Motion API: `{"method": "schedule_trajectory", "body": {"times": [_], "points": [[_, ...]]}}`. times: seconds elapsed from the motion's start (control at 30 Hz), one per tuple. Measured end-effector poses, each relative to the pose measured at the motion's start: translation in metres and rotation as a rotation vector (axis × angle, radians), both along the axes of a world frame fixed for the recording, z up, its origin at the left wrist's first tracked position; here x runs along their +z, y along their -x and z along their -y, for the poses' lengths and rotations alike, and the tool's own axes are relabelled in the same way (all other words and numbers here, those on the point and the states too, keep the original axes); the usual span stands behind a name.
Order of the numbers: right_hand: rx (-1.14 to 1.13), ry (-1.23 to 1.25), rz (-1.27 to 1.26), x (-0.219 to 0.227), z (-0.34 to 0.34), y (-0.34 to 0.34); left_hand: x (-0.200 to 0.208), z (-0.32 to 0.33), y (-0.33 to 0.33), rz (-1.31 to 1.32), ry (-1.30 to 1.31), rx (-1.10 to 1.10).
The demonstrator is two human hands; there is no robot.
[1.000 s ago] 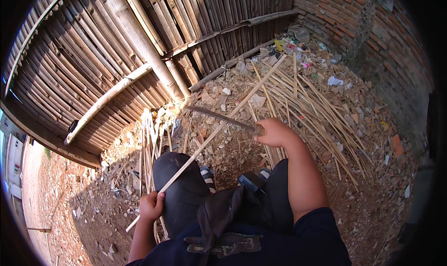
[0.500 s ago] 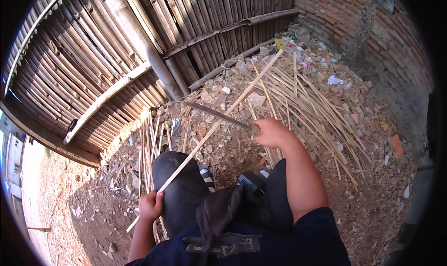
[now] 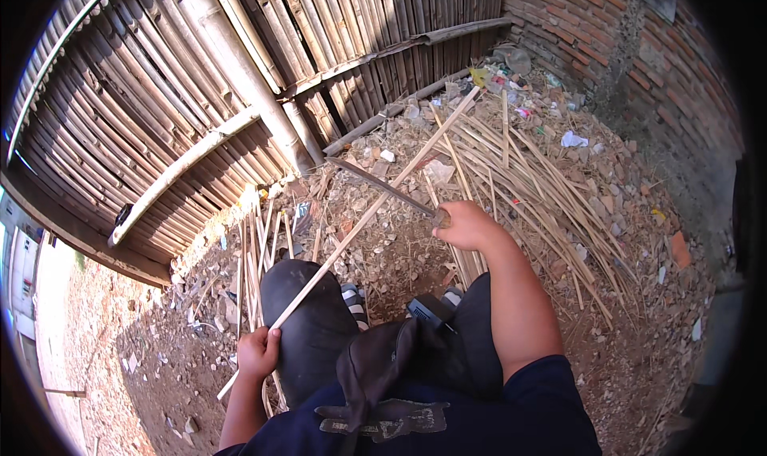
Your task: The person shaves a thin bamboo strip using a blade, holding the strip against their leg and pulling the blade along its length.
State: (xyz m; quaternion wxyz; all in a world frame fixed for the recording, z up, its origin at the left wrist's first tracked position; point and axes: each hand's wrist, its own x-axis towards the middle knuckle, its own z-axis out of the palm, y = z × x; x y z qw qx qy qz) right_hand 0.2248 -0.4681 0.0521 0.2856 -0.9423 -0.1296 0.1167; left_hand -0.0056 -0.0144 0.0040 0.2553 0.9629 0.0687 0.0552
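A long pale bamboo strip [image 3: 349,238] slants from lower left to upper right across my left knee. My left hand [image 3: 259,352] grips it near its lower end, the thumb lying along it. My right hand [image 3: 462,225] is closed round the handle of a machete [image 3: 387,188], out in front of my right knee. The dark, narrow blade points up and left and crosses the strip near its middle. From this view I cannot tell whether the blade touches the strip.
Many loose bamboo strips [image 3: 551,208] lie piled on the ground at the right. A smaller bundle [image 3: 254,256] lies beside my left knee. Rubble and litter cover the soil. A bamboo wall [image 3: 232,81] stands ahead and left, a brick wall [image 3: 591,33] at the right.
The machete's blade has tilted, its tip shifting slightly right and upward. My left hand and the bamboo strip have hardly moved.
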Motion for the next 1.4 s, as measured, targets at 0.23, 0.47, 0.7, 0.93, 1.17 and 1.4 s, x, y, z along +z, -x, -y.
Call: {"method": "schedule_trajectory", "body": {"times": [0.23, 0.47, 0.7, 0.93, 1.17, 1.4], "points": [[0.007, 0.068, -0.013, 0.006, -0.001, 0.004, 0.002, 0.002, 0.0, 0.026, 0.01, -0.014], [0.006, 0.066, -0.093, 0.016, -0.002, 0.005, 0.002, 0.003, -0.001, 0.056, 0.008, -0.024], [0.014, 0.058, -0.126, 0.016, 0.0, 0.004, 0.0, 0.001, -0.001, 0.06, -0.008, -0.027], [0.023, 0.059, -0.102, 0.013, 0.002, 0.003, 0.003, 0.003, -0.003, 0.072, -0.005, -0.042], [0.026, 0.027, -0.106, 0.017, 0.002, 0.005, -0.001, 0.0, -0.002, 0.049, 0.019, -0.033], [0.028, 0.013, -0.112, 0.014, 0.003, 0.005, -0.004, -0.002, -0.003, 0.065, 0.021, -0.042]]}}
